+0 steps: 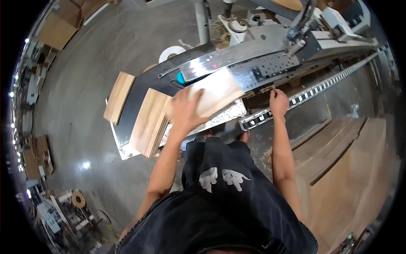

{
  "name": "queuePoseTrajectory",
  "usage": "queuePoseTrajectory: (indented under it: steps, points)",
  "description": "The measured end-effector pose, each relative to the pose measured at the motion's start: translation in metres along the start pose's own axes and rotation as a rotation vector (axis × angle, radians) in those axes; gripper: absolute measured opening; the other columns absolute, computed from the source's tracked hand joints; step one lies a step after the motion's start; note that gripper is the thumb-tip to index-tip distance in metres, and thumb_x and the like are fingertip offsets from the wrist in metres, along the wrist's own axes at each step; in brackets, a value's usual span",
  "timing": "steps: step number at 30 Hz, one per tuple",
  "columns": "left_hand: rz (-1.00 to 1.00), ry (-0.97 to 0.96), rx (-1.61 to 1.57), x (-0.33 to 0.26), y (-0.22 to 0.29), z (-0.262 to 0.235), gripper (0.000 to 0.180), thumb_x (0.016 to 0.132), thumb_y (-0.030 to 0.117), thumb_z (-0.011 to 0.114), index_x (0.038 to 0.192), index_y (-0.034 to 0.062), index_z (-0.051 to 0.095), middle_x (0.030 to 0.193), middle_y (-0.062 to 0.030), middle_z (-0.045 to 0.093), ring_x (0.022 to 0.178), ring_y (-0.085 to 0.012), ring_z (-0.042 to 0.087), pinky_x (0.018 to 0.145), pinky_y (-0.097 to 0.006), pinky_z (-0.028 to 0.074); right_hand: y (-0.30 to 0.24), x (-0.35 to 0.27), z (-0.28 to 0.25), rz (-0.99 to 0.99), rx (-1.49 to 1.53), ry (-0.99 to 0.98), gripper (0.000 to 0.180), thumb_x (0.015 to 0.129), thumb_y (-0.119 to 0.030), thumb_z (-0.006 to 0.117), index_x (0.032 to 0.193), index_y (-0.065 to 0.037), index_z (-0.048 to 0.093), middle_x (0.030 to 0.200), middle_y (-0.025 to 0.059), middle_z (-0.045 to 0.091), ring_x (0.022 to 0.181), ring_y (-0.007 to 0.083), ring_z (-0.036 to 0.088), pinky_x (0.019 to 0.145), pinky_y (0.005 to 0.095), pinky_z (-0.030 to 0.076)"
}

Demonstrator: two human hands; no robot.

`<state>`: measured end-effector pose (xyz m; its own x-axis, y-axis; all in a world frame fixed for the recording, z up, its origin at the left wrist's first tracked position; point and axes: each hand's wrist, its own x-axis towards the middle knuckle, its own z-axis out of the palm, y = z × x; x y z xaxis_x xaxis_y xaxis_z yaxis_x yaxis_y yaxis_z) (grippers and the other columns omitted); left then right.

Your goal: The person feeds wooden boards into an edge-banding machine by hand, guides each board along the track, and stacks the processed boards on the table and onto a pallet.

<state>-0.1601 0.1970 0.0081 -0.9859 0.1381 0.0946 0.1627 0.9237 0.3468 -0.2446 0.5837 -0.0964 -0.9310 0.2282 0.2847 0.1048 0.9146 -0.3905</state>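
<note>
My left hand [185, 111] grips the left end of a pale wooden board [218, 91], thumb on its upper face. This board lies against the metal plate of an edge-banding-like machine [241, 55], and its surface is washed out by glare. Just left of that hand, a stack of wooden boards [148, 120] sits on the black table. My right hand [279, 103] is closed by the machine's front edge, beside a small brownish part [267, 89]. What its fingers hold, if anything, cannot be made out.
Another wooden piece [119, 97] lies at the table's far left, and a wrench [171, 71] rests behind the stack. A roller rail [313, 91] runs along the machine's right front. Large wooden panels [338, 156] are piled at my right. A white roll [171, 53] stands behind the table.
</note>
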Motion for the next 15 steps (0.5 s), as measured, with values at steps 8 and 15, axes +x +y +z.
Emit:
queuePoseTrajectory:
  steps: [8,15]
  points:
    - [0.084,-0.079,0.005,0.074,0.056,0.088,0.095,0.06,0.043,0.092,0.146,0.0212,0.057,0.159,-0.0268,0.037,0.147,-0.0462,0.033,0.118,-0.066,0.024,-0.07,-0.076,-0.001,0.027,0.183,0.053,0.05,0.103,-0.024,0.06,0.139,0.011,0.056,0.154,0.0289,0.05,0.147,0.0484,0.04,0.123,0.0573,0.029]
    - [0.064,-0.063,-0.035,0.093,0.072,0.102,0.081,0.074,0.037,0.089,0.145,0.0163,0.059,0.161,-0.0223,0.039,0.148,-0.0442,0.034,0.12,-0.063,0.027,-0.134,-0.093,0.011,-0.111,0.295,-0.189,0.105,0.076,-0.015,0.091,0.151,0.02,0.028,0.165,0.043,0.013,0.153,0.0585,0.021,0.125,0.0569,0.025]
